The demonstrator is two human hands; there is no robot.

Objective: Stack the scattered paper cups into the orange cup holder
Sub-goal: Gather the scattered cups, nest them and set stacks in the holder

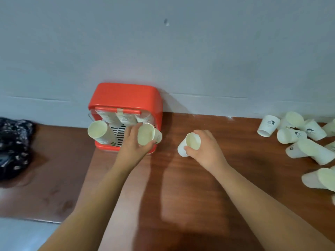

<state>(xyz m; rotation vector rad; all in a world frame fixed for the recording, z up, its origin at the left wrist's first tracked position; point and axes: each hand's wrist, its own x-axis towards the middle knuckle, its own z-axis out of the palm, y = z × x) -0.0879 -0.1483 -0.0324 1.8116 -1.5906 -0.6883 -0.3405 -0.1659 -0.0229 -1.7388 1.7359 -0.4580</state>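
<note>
The orange cup holder stands against the wall on the wooden table, with stacks of white paper cups inside. One stack leans out at its left front. My left hand grips the top cup of the right front stack, its mouth facing me. To the right of the holder my right hand holds a single paper cup just above the table, tilted with its mouth toward me. Several loose paper cups lie scattered at the table's right side.
The brown wooden table runs along a grey wall. A dark patterned cloth lies at the far left. The table's left front edge drops off to a pale floor.
</note>
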